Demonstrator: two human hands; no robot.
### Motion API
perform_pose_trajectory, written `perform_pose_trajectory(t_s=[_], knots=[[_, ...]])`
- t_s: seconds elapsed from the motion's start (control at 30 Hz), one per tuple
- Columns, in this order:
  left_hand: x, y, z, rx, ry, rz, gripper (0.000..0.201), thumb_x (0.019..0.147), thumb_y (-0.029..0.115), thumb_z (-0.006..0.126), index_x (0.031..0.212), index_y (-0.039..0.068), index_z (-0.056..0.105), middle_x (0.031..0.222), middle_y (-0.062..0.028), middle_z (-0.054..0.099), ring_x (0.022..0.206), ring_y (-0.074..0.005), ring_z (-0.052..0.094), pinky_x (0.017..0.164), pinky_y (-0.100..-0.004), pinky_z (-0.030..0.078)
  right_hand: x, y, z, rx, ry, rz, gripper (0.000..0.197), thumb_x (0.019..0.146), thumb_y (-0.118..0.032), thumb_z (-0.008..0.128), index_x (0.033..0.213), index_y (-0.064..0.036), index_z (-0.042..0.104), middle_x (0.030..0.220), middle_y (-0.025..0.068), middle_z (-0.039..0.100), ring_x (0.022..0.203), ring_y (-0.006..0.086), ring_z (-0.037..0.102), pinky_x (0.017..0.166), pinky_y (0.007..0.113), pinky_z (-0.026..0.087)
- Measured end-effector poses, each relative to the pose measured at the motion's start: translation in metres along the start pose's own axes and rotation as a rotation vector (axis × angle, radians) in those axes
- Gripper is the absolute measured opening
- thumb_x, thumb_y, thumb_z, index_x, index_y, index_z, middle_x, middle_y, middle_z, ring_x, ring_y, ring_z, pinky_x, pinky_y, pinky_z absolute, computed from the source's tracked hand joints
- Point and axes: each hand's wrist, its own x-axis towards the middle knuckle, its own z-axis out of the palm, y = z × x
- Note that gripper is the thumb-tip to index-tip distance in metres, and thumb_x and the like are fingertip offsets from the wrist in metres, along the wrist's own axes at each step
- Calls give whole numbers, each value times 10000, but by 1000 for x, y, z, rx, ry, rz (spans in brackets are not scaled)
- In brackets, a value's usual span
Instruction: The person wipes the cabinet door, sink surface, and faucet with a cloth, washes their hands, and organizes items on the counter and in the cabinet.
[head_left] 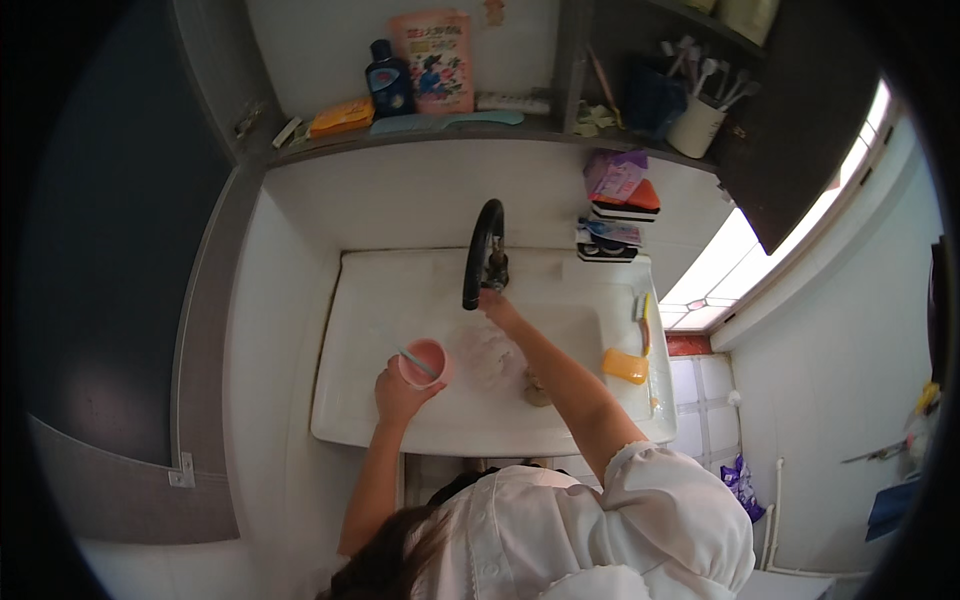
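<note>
My left hand (402, 398) is wrapped round a pink cup (426, 352) over the left part of the white sink (365, 310). A thin pale-blue stick, perhaps a toothbrush handle (415, 360), leans inside the cup. My right arm reaches forward across the basin. My right hand (494, 304) is at the base of the black curved faucet (484, 240), just by the spout. Its fingers are mostly hidden there, so their grip does not show. In the basin below lies a blurred whitish patch, maybe water or suds.
An orange soap bar (625, 366) and a toothbrush (646, 322) lie on the sink's right rim. A wall shelf (430, 136) above holds a dark bottle (389, 80), a pink pouch (438, 62) and a blue comb (447, 121). An open cabinet door (790, 150) juts out at right.
</note>
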Motion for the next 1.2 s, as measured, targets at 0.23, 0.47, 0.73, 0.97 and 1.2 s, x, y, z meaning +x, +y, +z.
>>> perform_pose_trajectory(t_s=[0.23,0.47,0.73,0.97,1.2], knots=[[-10,-41,-9,72,52,-134,701,389,371,771,880,-17,454,727,-163,563,658,-313,548,552,-380,444,16,-1,-18,-69,-32,6,326,722,-204,545,989,-19,520,981,80,519,902,178,472,777,295,353],[-4,-64,-11,91,201,-155,678,377,373,772,841,-17,469,684,-154,564,607,-315,548,525,-378,446,21,18,-30,-159,-4,-100,336,712,-225,533,964,-4,539,941,127,553,884,222,504,782,289,364],[-5,-88,-22,209,228,-227,691,374,365,776,861,-8,458,666,-154,558,602,-317,545,527,-379,441,-100,13,-33,-1304,-75,123,791,606,-467,600,1224,-119,251,1293,128,193,1175,292,206,878,456,280],[1,-89,-10,138,230,-185,713,407,345,767,933,-16,448,723,-163,557,666,-311,538,586,-377,433,-138,56,-36,-1567,-253,299,798,612,-445,589,1238,-109,227,1281,134,209,1184,292,186,892,504,224],[-24,-71,-8,356,497,-171,771,587,305,689,1153,-41,296,1070,-220,396,967,-341,402,835,-417,305,-60,-36,-20,-966,252,-493,606,697,-187,566,1200,-46,258,1178,151,337,1086,294,327,869,347,326]])
